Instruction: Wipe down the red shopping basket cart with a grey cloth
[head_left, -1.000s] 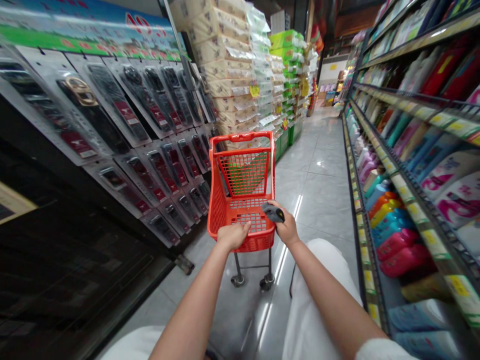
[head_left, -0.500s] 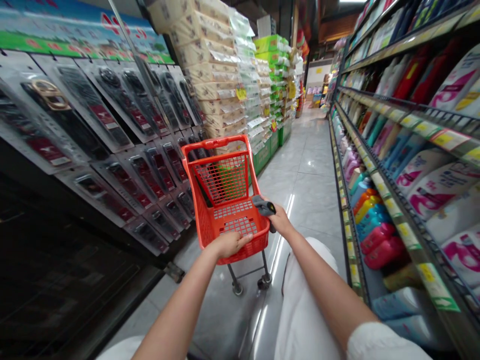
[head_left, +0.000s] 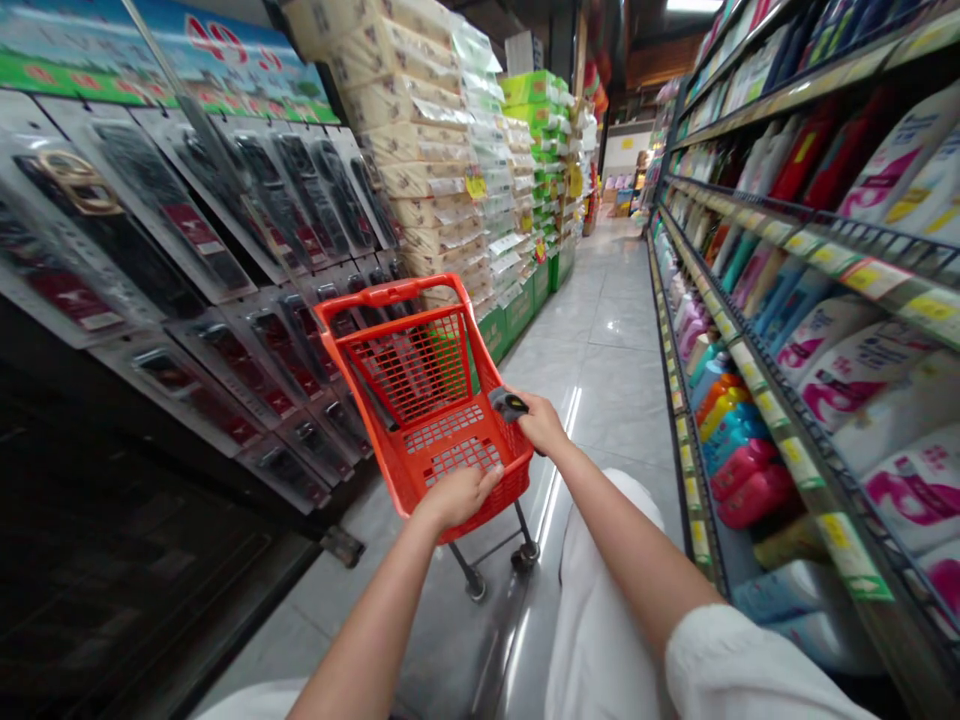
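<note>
The left hand (head_left: 459, 495) is curled over the near rim of a small red cart (head_left: 382, 293), grasping it. The right hand (head_left: 541, 422) is clenched around a small dark gadget (head_left: 508, 404) and sits at the cart's near right corner; whether it also grips the rim cannot be told. The cart stands just ahead of both hands, angled towards the left of the aisle. Its mesh basket shows nothing inside, so by the look of it the shopping has hardly begun: the cart is in hand and rolling room lies open ahead, but no goods are loaded. Under the hands and the cart runs a glossy grey tiled floor (head_left: 622, 340) that mirrors the ceiling lights. To the right of the right hand stand long shelves (head_left: 757, 405) with yellow price tags, filled with coloured bottles (head_left: 739, 470) and pouches. To the left of the left hand hang rows of blister packs (head_left: 225, 230), and beyond the cart rise stacks of tissue packs (head_left: 420, 130) and green boxes (head_left: 532, 90). White trousers (head_left: 600, 620) show below the arms.
</note>
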